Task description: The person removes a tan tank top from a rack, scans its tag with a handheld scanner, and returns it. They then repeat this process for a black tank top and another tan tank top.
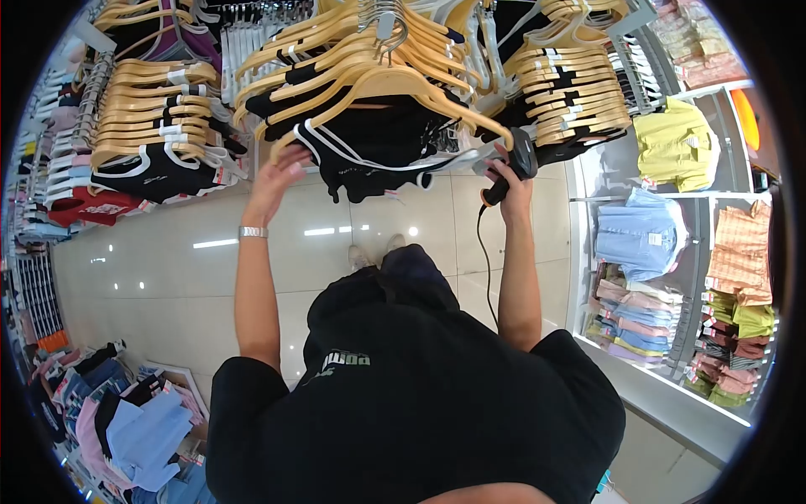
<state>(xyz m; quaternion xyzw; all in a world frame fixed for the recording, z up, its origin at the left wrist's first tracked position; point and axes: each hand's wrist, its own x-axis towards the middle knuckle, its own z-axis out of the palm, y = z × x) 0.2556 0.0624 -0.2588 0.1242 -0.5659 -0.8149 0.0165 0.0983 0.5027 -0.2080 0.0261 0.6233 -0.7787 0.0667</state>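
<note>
Two bare hands reached out in front of the person, one on each side of the front wooden hanger [386, 82]. The left hand [281, 175] was up by the hanger's left end, next to one black top with white edges [357, 160]. Its arm was nearly straight, with one silver watch [253, 232] on the wrist. The left fingers were a bit apart, but I cannot tell if they pinched the cloth. The right hand [512, 183] was by the hanger's right end, its arm stretched out too. The right fingers were closed around one black scanner [521, 154], and one thin black cord [488, 269] hung down from it. Many more wooden hangers [323, 52] were packed behind the front one, too close together to count. Two shoes [359, 256] stood on the shiny floor [151, 273]. Off to the right were one yellow shirt [677, 144], one blue shirt [642, 233] and one orange checked shirt [740, 252].
</note>
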